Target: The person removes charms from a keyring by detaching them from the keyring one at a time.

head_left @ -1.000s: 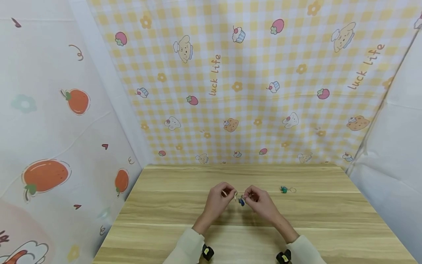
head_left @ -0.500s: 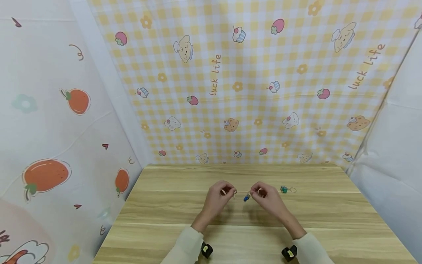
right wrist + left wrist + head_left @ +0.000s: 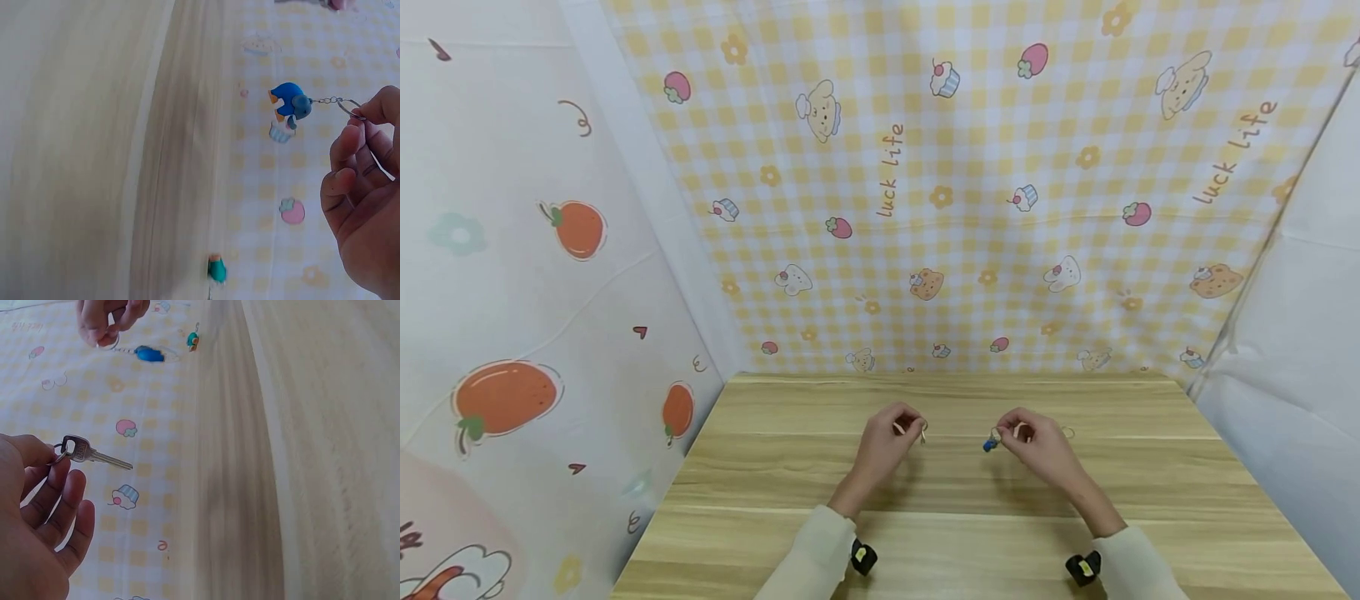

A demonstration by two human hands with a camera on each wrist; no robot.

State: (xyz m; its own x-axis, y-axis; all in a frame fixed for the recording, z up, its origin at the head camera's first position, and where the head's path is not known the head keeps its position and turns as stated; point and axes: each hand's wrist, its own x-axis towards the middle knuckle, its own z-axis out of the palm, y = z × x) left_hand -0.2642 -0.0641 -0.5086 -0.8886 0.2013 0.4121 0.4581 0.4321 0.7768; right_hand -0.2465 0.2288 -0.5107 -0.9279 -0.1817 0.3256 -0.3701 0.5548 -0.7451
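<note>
My left hand (image 3: 883, 446) pinches a small ring between thumb and index finger. From that ring hangs a metal key (image 3: 109, 460), with its blade pointing away from the fingers. My right hand (image 3: 1043, 446) pinches the ring of a keychain with a blue elephant figure (image 3: 290, 92); a short chain joins the two. Both hands are raised over the table, well apart, and the key and the elephant do not touch. A green keychain (image 3: 217, 270) lies on the table beyond the right hand. In the head view only its ring (image 3: 1069, 432) shows, since the hand covers the figure.
The wood-grain table (image 3: 962, 533) spreads under both hands. A yellow checked cloth (image 3: 970, 242) hangs along its back edge. White printed cloth (image 3: 610, 275) stands at the left, and plain white cloth (image 3: 1292, 367) at the right.
The hands were close together a second ago, with key and elephant almost meeting. Since then the right hand has moved right with the keychain, and the left hand slightly left with the key.
</note>
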